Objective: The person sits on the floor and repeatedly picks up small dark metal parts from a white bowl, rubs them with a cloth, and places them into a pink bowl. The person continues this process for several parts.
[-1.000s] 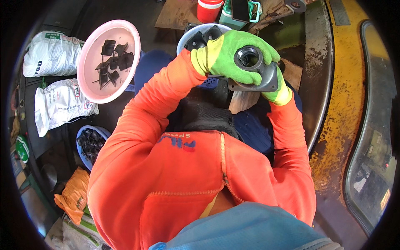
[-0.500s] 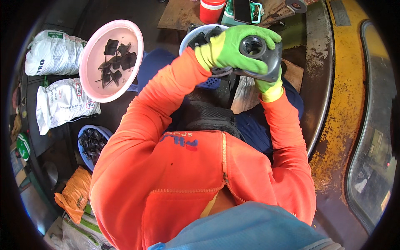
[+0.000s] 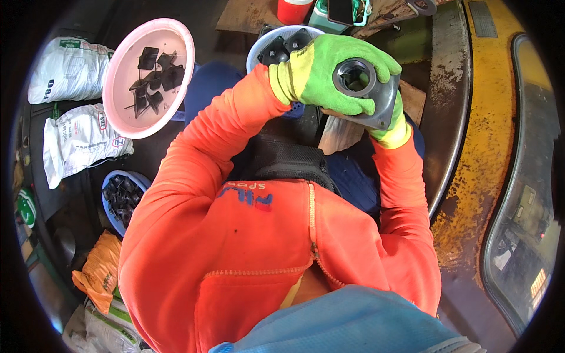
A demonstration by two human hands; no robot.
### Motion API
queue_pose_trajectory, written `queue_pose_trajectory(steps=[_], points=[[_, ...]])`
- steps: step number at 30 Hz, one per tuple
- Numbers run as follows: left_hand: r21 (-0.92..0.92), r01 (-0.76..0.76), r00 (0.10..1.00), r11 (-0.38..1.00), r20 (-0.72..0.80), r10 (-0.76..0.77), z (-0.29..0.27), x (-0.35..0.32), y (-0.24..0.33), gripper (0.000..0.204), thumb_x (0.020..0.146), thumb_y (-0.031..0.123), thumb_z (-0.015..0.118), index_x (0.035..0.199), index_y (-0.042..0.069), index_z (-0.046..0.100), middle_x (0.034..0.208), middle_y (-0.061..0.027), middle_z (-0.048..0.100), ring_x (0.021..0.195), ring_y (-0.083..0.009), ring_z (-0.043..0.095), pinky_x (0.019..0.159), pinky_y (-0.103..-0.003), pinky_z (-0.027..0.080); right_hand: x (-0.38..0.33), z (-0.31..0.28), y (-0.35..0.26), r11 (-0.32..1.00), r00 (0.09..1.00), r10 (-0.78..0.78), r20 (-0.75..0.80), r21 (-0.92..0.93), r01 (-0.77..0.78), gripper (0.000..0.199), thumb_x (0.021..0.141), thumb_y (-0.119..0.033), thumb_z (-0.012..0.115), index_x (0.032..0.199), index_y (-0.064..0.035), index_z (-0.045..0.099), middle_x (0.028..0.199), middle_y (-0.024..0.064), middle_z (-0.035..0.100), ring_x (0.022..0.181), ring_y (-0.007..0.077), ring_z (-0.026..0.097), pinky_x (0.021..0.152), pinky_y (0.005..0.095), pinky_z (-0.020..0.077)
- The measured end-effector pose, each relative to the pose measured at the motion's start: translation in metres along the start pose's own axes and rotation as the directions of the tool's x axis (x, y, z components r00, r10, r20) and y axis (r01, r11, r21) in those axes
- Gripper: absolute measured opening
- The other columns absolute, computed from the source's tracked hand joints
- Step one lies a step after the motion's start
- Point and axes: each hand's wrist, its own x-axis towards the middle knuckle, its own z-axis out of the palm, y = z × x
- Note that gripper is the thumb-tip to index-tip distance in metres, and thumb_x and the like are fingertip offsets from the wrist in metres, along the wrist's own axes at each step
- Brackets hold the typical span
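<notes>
My left hand (image 3: 335,76), in a green and yellow glove, is closed over a dark grey plastic part (image 3: 385,103). This part has a flat, squarish plate with rounded corners and a round hollow collar, which faces up between my thumb and fingers. Behind the plate's right side is my right hand (image 3: 395,126), gloved the same way. Its fingers are hidden by the part, so their grip does not show. A whitish-blue basket (image 3: 252,62) with black plastic pieces (image 3: 273,52) stands just beyond my left hand, partly covered by it.
To the left, a pink basin (image 3: 109,97) holds black pieces, and a blue basin (image 3: 107,203) holds more. White sacks (image 3: 70,70) and an orange bag (image 3: 97,267) lie farther left. A red container (image 3: 294,12) stands at the back. A rusty yellow machine panel (image 3: 471,194) borders my right.
The part has tilted a little, with its collar turned more toward me. Both hands keep nearly the same place, and the surroundings have shifted slightly left and up in view.
</notes>
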Motion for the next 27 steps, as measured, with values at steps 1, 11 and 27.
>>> queue_pose_trajectory(steps=[1, 11, 27], points=[[-0.04, 0.019, 0.999, 0.999, 0.05, -0.017, -0.002, 0.0, 0.001, 0.041, 0.065, 0.013, 0.08, 0.102, 0.004, 0.065, 0.117, -0.0151, 0.066, 0.103, -0.0263, 0.065, 0.089, -0.037, 0.052, -0.004, 0.0, 0.002, 0.999, 0.999, 0.018, 0.036, 0.034, -0.02, 0.064, 0.063, -0.032, 0.089, 0.115, -0.0067, 0.062, 0.108, 0.0067, 0.067, 0.105, 0.0242, 0.063, 0.086, 0.0344, 0.0508], [-0.317, -0.001, 0.853, 0.949, 0.494, 0.166, -0.015, 0.011, -0.013, 0.041, 0.059, 0.014, 0.079, 0.098, 0.005, 0.067, 0.112, -0.0144, 0.068, 0.123, -0.036, 0.052, 0.103, -0.046, 0.04, -0.019, 0.025, 0.002, 0.839, 0.973, 0.229, 0.04, 0.499, -0.218, 0.047, 0.085, -0.026, 0.07, 0.126, -0.0071, 0.057, 0.121, 0.0055, 0.061, 0.11, 0.0195, 0.059, 0.092, 0.0323, 0.0485], [0.156, -0.103, 0.963, 0.982, -0.231, 0.138, 0.018, -0.002, -0.021, 0.047, 0.066, 0.01, 0.084, 0.105, 0.006, 0.06, 0.116, -0.0119, 0.064, 0.108, -0.0242, 0.06, 0.093, -0.038, 0.048, 0.009, 0.009, -0.005, 0.903, 0.953, 0.232, -0.194, 0.407, -0.137, 0.041, 0.09, -0.027, 0.062, 0.121, -0.0012, 0.055, 0.112, 0.0086, 0.062, 0.102, 0.021, 0.063, 0.084, 0.0324, 0.052]])
